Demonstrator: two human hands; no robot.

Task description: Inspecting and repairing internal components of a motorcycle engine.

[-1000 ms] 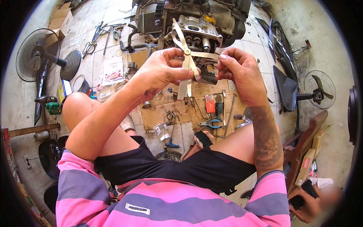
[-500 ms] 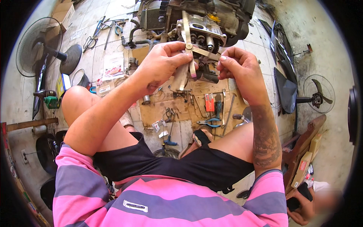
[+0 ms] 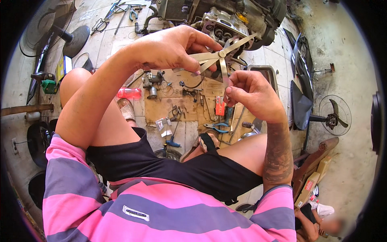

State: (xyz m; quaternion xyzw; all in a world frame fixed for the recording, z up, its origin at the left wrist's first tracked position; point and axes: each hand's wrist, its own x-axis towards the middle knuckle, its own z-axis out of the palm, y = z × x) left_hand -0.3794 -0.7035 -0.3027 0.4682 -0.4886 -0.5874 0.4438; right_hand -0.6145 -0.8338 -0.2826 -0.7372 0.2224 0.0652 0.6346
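Note:
A metal feeler gauge (image 3: 222, 54) is held up in front of me, its thin blades fanned out around a round pivot. My left hand (image 3: 167, 47) is closed on blades at the gauge's left side, thumb below and fingers above. Between thumb and fingertips, my right hand (image 3: 256, 94) pinches the end of one blade that points down toward me. Just beyond the gauge lies an engine (image 3: 219, 24) with its cylinder head opened and the valve parts showing. The gauge and my left fingers cover part of it.
Blue-handled pliers (image 3: 215, 128), a red box (image 3: 219, 106) and a blue T-handle tool (image 3: 173, 142) lie on cardboard and tiles below. A carburettor-like part (image 3: 153, 82) sits left of centre. Fans (image 3: 70, 38) stand at both sides. Another person (image 3: 308, 224) is at lower right.
My right hand has come lower and now grips a blade. The gauge has turned and shifted right, its blades fanned wider. My view has tilted, so the engine appears farther right.

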